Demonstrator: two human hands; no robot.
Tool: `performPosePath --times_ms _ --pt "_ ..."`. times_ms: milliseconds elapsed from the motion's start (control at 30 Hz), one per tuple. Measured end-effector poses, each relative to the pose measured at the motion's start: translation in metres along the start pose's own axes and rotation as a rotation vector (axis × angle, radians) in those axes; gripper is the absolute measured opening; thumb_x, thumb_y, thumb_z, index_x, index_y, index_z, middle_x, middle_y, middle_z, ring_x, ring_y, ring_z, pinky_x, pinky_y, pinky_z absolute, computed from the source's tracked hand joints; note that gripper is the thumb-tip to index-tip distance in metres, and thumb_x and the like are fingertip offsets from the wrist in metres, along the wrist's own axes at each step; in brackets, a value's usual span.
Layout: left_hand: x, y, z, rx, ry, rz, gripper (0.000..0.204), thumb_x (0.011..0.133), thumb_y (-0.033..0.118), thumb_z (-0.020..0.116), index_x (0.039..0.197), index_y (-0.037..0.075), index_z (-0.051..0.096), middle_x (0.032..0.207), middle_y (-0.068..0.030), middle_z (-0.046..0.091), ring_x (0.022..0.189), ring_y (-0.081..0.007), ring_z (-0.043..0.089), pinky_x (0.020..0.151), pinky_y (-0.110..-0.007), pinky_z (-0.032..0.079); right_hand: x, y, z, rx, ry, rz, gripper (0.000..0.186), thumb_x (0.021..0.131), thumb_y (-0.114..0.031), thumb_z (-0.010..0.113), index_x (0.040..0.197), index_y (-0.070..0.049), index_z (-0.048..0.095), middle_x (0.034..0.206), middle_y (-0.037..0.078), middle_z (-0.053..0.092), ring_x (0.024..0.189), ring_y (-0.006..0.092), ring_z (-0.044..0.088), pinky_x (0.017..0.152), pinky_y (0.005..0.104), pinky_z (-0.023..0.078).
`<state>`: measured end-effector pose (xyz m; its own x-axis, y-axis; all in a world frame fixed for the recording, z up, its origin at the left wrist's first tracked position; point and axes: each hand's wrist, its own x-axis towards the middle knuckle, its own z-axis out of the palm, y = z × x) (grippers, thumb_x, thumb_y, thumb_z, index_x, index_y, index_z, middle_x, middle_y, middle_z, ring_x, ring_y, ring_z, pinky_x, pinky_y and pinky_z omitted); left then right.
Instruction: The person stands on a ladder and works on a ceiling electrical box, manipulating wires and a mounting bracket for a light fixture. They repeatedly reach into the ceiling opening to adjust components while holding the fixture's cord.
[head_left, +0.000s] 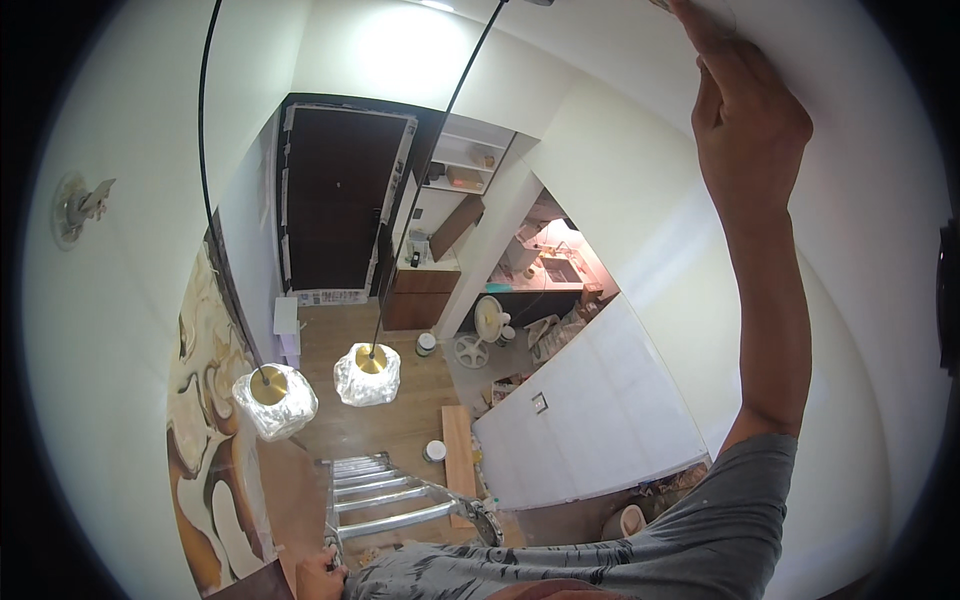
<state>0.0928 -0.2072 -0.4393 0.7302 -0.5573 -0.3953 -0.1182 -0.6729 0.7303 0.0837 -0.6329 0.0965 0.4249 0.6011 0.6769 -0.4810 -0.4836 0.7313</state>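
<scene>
My right hand is raised high against the white ceiling at the upper right. Its fingers are closed, and the fingertips meet the picture's top edge, so what they pinch is mostly cut off. Low on the left, my left hand is wrapped round the side rail at the near end of a metal ladder, partly hidden by my grey sleeve. Two pendant lamps hang on black cords in front of me: a left glass shade and a right glass shade, both with gold caps.
Far below lies a wooden floor with a plank, paint buckets and a fan. A dark door stands at the back. A white partition rises on the right; a marbled panel covers the left wall.
</scene>
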Motion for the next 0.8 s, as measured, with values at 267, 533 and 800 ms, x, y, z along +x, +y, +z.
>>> performPosePath --times_ms 267,533,800 --pt "0.003 -0.016 0.008 0.034 0.019 0.006 0.051 0.074 0.012 0.084 0.123 0.001 0.073 0.088 -0.0222 0.074 0.075 -0.0267 0.070 0.072 -0.037 0.054 -0.009 -0.008 0.018 0.211 0.069 0.199 0.040 0.089 0.009 0.064 0.124 -0.008 0.074 0.076 0.011 0.068 0.059 0.0219 0.064 0.056 0.0348 0.053" --pt "0.002 -0.031 0.013 -0.070 0.065 0.035 0.052 0.075 0.012 0.084 0.124 0.001 0.072 0.086 -0.0212 0.074 0.077 -0.0257 0.071 0.074 -0.037 0.055 -0.008 -0.033 0.012 0.531 0.015 0.624 0.040 0.089 0.006 0.068 0.123 -0.014 0.076 0.082 0.009 0.073 0.067 0.0166 0.069 0.059 0.0288 0.055" --pt "0.002 -0.030 0.011 -0.064 0.066 0.000 0.052 0.074 0.012 0.084 0.124 0.001 0.072 0.088 -0.0211 0.075 0.077 -0.0253 0.072 0.074 -0.036 0.055 -0.019 0.006 0.016 0.092 0.116 0.083 0.047 0.090 0.004 0.070 0.127 -0.025 0.074 0.087 0.002 0.075 0.076 0.0135 0.073 0.068 0.0285 0.062"
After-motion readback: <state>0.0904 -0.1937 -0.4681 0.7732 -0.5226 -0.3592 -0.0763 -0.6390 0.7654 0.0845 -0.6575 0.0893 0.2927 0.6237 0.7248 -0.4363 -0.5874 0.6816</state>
